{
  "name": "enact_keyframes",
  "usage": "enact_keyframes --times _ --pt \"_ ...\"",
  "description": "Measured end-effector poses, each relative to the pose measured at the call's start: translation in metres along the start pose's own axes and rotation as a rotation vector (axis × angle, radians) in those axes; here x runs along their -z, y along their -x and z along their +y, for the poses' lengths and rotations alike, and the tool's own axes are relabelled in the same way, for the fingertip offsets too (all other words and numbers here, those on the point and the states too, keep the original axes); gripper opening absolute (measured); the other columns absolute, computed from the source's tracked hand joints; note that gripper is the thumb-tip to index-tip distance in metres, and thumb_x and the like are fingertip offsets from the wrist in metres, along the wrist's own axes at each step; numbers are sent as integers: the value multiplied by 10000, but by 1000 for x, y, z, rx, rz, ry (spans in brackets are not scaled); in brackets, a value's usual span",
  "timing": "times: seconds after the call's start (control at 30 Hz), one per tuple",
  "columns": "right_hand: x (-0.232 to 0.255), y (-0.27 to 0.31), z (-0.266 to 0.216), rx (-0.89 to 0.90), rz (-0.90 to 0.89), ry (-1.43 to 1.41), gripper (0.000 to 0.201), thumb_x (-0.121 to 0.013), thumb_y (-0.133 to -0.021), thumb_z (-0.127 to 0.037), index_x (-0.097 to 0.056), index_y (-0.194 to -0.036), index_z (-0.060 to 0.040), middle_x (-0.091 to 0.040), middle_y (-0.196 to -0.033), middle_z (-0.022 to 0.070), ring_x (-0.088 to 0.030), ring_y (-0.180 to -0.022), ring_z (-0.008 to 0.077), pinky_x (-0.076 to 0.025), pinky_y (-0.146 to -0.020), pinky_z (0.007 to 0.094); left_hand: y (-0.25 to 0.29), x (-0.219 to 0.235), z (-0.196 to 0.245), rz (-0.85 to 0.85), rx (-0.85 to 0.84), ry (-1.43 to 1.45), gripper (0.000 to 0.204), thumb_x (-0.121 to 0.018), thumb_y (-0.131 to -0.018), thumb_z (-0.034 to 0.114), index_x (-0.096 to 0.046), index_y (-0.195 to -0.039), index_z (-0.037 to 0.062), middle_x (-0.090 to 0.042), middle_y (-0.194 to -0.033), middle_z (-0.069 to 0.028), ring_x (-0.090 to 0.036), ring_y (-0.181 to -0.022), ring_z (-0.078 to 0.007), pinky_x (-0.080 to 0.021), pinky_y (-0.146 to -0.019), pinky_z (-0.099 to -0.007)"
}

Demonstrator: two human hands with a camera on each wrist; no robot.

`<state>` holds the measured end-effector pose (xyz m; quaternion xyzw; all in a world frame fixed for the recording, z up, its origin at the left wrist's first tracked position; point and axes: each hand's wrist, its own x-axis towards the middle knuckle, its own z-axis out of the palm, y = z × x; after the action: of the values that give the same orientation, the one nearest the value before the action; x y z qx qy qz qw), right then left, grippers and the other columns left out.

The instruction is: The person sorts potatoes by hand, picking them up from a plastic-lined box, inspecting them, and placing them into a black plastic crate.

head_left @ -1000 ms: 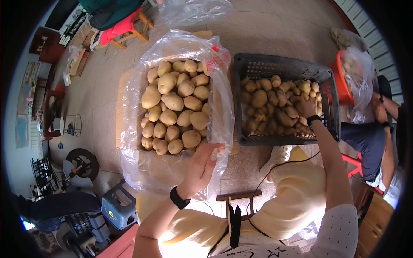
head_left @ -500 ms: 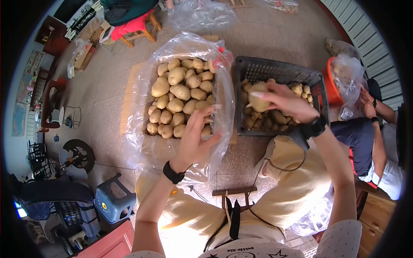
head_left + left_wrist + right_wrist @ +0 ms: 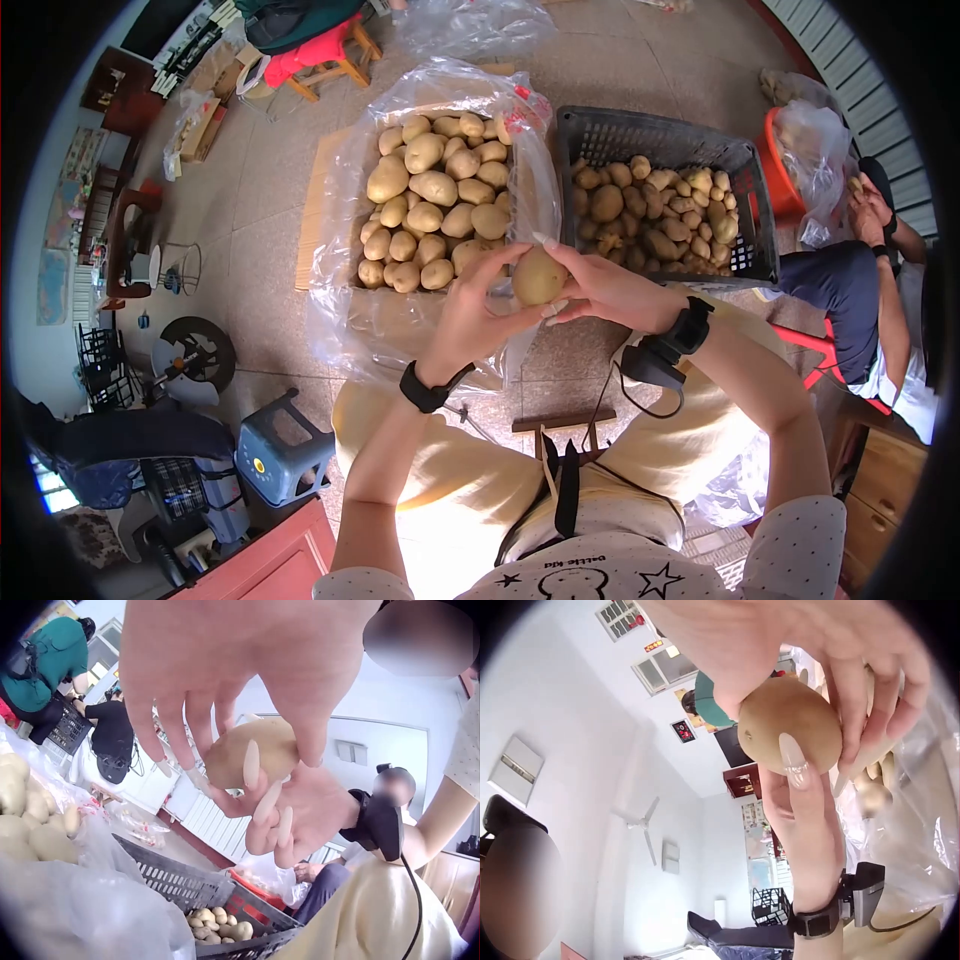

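A large potato (image 3: 540,277) is held between both hands, above the near right edge of the plastic-lined box. The right hand (image 3: 622,292) grips it from the right; in the right wrist view its fingers and thumb curve round the potato (image 3: 789,724). On the other side the left hand (image 3: 470,312) has its thumb and fingers bent round it, and the left wrist view shows them at the potato (image 3: 255,754). Many potatoes (image 3: 433,188) fill the lined box. Smaller potatoes (image 3: 662,243) lie in the black crate (image 3: 655,127).
Clear plastic (image 3: 345,330) spreads round the box. To the right are a red bucket (image 3: 779,175) and another seated person (image 3: 835,290). A blue stool (image 3: 285,455) stands at the lower left, and a cable (image 3: 640,412) hangs below the right wrist.
The right hand has come up from the black crate with the large potato and moved left. The left hand, earlier at the lined box's edge, has moved right and now meets the potato.
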<state>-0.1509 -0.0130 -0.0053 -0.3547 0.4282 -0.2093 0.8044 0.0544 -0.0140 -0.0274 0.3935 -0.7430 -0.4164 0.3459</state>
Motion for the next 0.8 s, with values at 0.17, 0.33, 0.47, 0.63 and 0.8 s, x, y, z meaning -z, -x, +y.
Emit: enact_keyframes --times 0.17,0.33,0.47,0.63,0.8 --pt "8 2 -12 -120 11 292 577 -343 -979 -506 -607 -1117 -13 -671 -1060 129 -614 -980 175 -464 -839 295 3 -2 -13 6 324 578 468 -698 -835 202 -549 -1214 -27 -625 -1109 -95 -591 -1019 -160 -442 -904 -280" --pt "12 -4 4 402 493 978 459 -490 -925 -437 -662 -975 -14 -636 -763 160 -587 -718 280 -464 -685 365 0 9 -13 131 636 569 544 -437 -973 413 -493 -1250 -52 -607 -1162 -144 -595 -1072 -197 -414 -991 -315" --pt "8 -11 13 798 635 1050 377 -600 -874 -328 -612 -1084 -15 -621 -852 161 -554 -798 296 -460 -732 395 0 7 -18 174 639 664 618 -503 -933 461 -560 -1125 -123 -627 -1072 -141 -605 -979 -163 -449 -925 -269" --pt "-6 -6 14 817 462 1095 578 -655 -827 -332 -454 -1282 -37 -582 -1025 175 -521 -954 313 -444 -827 398 -2 6 -9 175 632 617 630 -477 -939 471 -556 -1125 -126 -618 -1080 -158 -596 -1020 -186 -460 -928 -304" --pt "-9 -11 19 834 414 1151 795 -715 -753 -333 -328 -1386 -47 -535 -1163 169 -496 -1040 322 -416 -912 401 -3 7 -8 126 632 601 616 -455 -946 480 -525 -1192 -80 -602 -1133 -146 -576 -1066 -183 -422 -963 -304"
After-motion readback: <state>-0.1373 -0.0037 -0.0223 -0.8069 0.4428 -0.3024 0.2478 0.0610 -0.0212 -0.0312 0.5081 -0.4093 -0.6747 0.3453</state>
